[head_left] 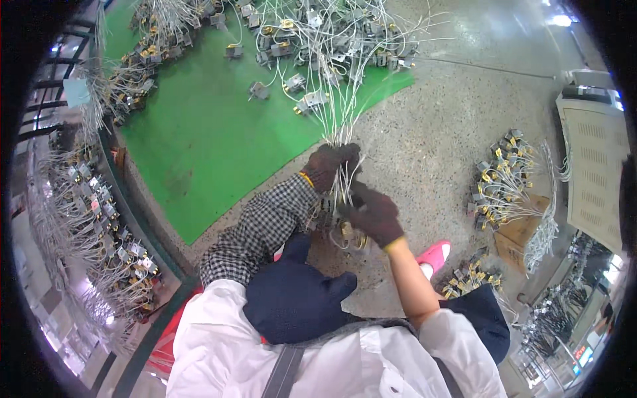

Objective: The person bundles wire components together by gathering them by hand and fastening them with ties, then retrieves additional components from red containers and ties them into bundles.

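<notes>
Left hand, in a brown glove, is closed round a white wire bundle. Right hand, also gloved, sits just below and to the right of it, fingers at the lower part of the same strands; its grip is partly hidden, can't tell if it's clamped or only touching. Hands are close together, bundle passing between them. Just under the right hand, some small yellow-ended parts show, half covered; can't tell if they're joined to these wires. Right of the hands and lower, a pink shoe. Beyond the left hand, a green mat; the strands run up from the fist toward a tangled pile of grey boxes at its far side. Well right of the hands, a cardboard box next to a heap of wired boxes; farther right, a pale cabinet. Well left, another wired heap. Step in hand looks like gathering and sorting strands; next move probably calls for a steady left hold while the right fingers work the lower strands without snagging.
</notes>
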`<state>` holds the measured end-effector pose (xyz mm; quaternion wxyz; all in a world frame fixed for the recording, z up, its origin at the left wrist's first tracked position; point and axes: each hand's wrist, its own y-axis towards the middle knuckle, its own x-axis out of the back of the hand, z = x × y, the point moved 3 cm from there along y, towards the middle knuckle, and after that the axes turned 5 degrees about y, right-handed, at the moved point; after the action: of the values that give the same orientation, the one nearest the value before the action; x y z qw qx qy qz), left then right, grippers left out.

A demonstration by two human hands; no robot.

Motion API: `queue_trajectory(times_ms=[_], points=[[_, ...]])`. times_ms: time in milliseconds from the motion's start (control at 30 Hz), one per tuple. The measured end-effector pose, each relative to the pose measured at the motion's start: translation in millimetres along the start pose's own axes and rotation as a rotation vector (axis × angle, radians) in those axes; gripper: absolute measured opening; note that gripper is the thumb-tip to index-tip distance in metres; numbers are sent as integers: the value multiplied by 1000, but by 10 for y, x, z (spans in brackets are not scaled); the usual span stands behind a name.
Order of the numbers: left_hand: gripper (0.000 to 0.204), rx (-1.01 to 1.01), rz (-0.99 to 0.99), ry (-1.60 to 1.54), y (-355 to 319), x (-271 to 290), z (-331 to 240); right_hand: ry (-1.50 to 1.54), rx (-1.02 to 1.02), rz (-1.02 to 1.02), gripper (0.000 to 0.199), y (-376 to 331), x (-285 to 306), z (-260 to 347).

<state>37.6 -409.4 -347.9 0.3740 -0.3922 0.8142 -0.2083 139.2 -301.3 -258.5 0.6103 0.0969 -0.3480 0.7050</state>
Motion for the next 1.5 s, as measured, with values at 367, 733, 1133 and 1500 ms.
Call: queue_trajectory(times_ms=[367,733,1133,1500], points=[[25,-224,247,22,108,-261,444,100,-229,-98,66,873,167,-62],[61,-880,-715,1713,-204,376,-1135,1036,-468,-73,17,946,61,-428],[46,-148,-885,1615,1562,840,-3123,439,-201,-506,10,-1323,88,-369],[51,-68,-955,1651,1459,2021,-3439,-792,-497,-161,19,-2551,820,-740]])
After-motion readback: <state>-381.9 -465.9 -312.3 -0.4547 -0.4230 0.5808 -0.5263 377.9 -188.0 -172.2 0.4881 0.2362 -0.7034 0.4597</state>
